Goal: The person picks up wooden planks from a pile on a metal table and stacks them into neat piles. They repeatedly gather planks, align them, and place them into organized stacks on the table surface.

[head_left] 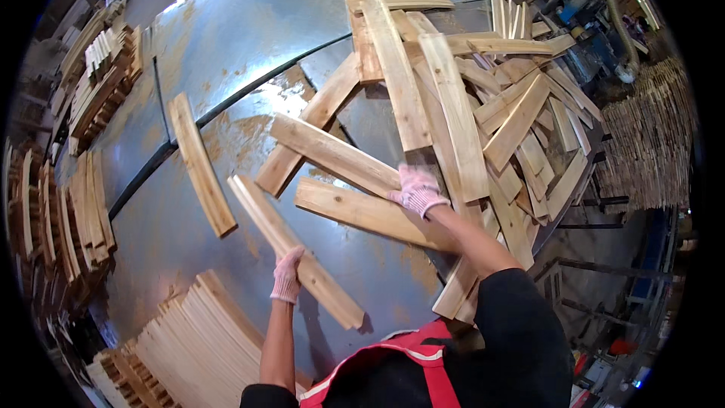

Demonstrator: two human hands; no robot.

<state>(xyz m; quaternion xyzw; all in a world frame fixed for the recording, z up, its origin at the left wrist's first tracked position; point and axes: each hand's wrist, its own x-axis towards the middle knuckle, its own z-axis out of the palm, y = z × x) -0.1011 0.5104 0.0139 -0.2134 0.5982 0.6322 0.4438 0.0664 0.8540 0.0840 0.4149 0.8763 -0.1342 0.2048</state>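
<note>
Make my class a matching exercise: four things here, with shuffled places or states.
Things
1. Pink-gloved left hand
2. Pink-gloved right hand
3. Red fabric apron
4. Row of pale wooden boards

Where or how
A. Worn over black clothing
B. At the right end of a long wooden board
C. Side by side, lower left
D. Holding a narrow wooden board mid-length

Pairs: 1-D, 2-B, 3-A, 4-C

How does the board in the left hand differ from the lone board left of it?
The held board is gripped by the left hand; the lone board lies untouched. The held board sits lower in the view, the lone board higher. The lone board runs steeper than the held board. Both are long, narrow, pale wood.
</note>
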